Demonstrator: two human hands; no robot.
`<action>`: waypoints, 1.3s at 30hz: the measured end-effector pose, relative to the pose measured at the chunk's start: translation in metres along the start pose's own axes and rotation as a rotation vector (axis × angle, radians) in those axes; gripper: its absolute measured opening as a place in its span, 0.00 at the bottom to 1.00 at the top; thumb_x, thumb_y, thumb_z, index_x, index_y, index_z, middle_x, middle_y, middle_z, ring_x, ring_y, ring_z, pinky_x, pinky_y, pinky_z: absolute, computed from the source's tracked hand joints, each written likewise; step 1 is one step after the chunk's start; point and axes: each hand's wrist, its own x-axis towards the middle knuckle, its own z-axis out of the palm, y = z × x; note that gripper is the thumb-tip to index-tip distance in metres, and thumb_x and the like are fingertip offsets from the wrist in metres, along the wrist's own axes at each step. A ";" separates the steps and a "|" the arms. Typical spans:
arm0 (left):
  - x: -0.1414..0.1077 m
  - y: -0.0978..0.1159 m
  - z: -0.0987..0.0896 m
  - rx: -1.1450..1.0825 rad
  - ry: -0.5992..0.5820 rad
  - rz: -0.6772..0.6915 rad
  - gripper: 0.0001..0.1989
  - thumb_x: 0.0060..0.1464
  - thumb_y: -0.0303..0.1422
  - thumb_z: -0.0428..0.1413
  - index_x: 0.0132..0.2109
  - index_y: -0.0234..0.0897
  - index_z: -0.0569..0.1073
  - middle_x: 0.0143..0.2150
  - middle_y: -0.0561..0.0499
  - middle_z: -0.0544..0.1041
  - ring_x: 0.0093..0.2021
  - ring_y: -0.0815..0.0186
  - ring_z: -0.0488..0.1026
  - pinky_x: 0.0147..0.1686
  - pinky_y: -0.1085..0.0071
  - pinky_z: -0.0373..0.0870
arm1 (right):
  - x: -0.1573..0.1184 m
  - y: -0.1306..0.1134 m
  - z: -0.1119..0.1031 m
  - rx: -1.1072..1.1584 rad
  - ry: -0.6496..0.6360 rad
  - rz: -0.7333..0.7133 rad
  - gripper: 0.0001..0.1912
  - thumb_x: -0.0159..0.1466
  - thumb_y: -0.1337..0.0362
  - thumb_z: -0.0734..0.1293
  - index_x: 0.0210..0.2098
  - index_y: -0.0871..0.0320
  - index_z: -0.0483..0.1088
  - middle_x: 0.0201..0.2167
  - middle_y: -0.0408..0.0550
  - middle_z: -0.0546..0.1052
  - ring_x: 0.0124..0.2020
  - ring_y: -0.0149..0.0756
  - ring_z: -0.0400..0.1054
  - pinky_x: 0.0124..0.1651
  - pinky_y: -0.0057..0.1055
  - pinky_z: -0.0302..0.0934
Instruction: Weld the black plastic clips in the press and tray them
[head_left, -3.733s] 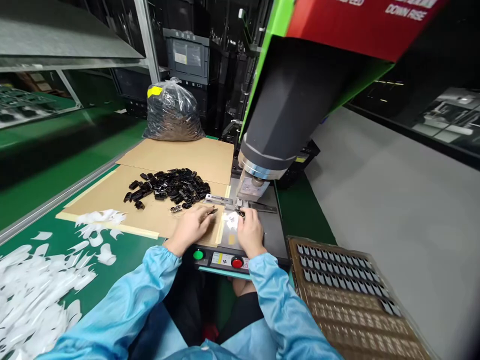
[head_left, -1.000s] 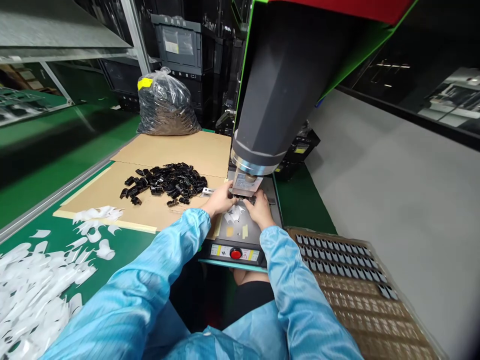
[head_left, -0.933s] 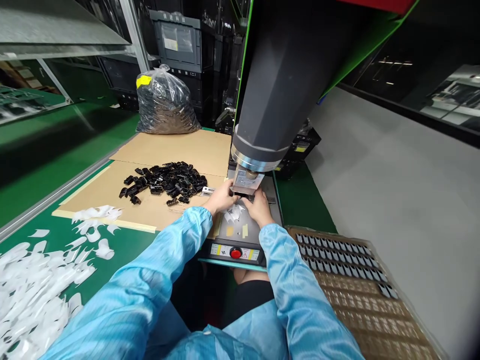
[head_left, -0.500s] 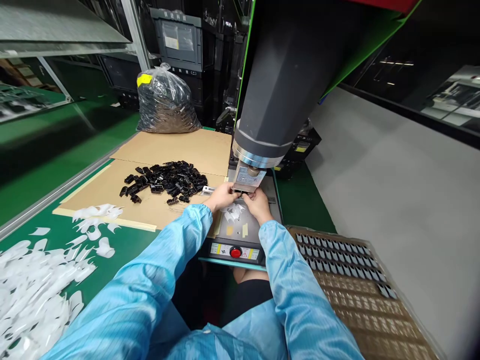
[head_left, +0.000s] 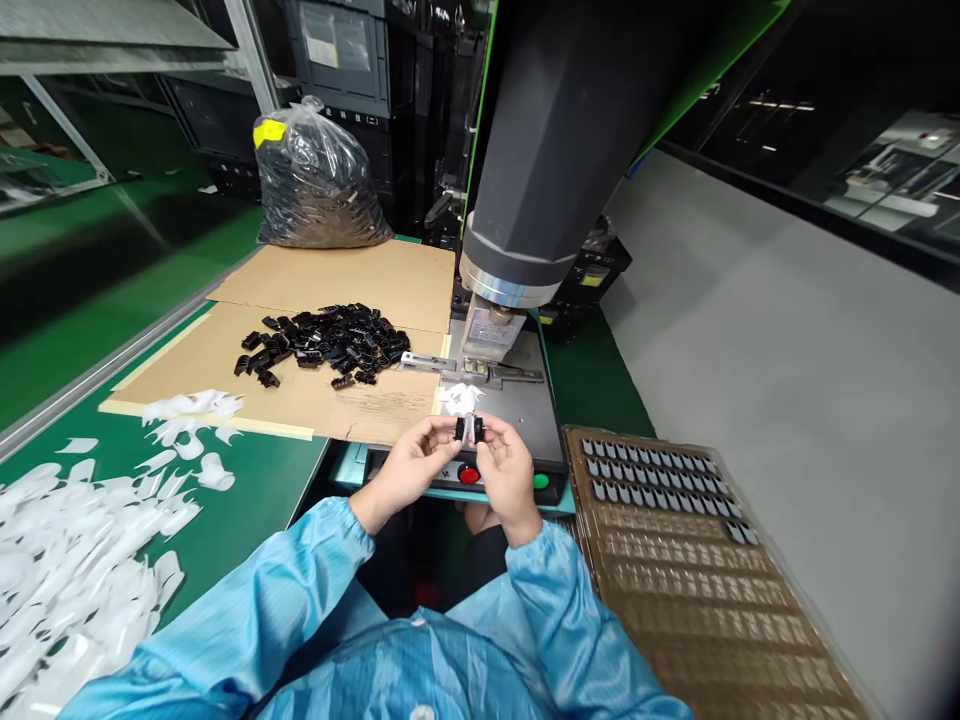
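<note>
Close to the front of the press base, my left hand (head_left: 416, 455) is closed, its thumb and fingers pinching a small black plastic part (head_left: 460, 429). Opposite it, my right hand (head_left: 507, 462) pinches another small black plastic part (head_left: 478, 430). A pale, light-coloured surface shows between the two dark pieces; whether they are joined I cannot tell. Just beyond my fingertips lie white film scraps (head_left: 460, 398) on the metal plate. Behind them, the metal fixture (head_left: 480, 370) sits beneath the press head (head_left: 495, 325), and neither hand touches it.
Loose black parts (head_left: 337, 345) are heaped on cardboard (head_left: 375, 415) to the left. White film pieces (head_left: 82, 560) cover the near-left table. On the right, a tray (head_left: 675, 570) holds rows of grey-faced parts. Red (head_left: 469, 474) and green (head_left: 541, 482) buttons line the base front. A filled plastic bag (head_left: 322, 185) stands behind.
Both hands have come back from under the press head toward my body, bringing the black parts with them. The fixture, hidden by my hands before, now shows. The camera view has shifted slightly.
</note>
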 end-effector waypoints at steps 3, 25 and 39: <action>-0.021 0.000 0.003 -0.032 0.015 0.005 0.21 0.55 0.39 0.72 0.53 0.37 0.79 0.49 0.43 0.84 0.48 0.62 0.81 0.53 0.64 0.78 | -0.021 -0.010 0.006 0.006 -0.007 -0.003 0.19 0.68 0.63 0.72 0.58 0.53 0.74 0.58 0.55 0.80 0.61 0.45 0.75 0.66 0.46 0.71; -0.041 0.010 0.012 -0.103 0.060 -0.100 0.20 0.50 0.38 0.75 0.45 0.36 0.78 0.39 0.49 0.83 0.34 0.69 0.78 0.40 0.71 0.78 | -0.047 -0.022 0.008 0.044 0.027 0.029 0.16 0.68 0.57 0.75 0.53 0.52 0.73 0.54 0.54 0.79 0.57 0.44 0.75 0.64 0.46 0.72; -0.040 0.010 0.009 -0.142 0.035 -0.138 0.22 0.51 0.40 0.75 0.47 0.34 0.77 0.41 0.47 0.84 0.34 0.66 0.81 0.39 0.67 0.82 | -0.048 -0.015 0.007 0.069 -0.003 0.054 0.17 0.69 0.58 0.75 0.55 0.52 0.73 0.54 0.53 0.79 0.57 0.43 0.76 0.63 0.45 0.72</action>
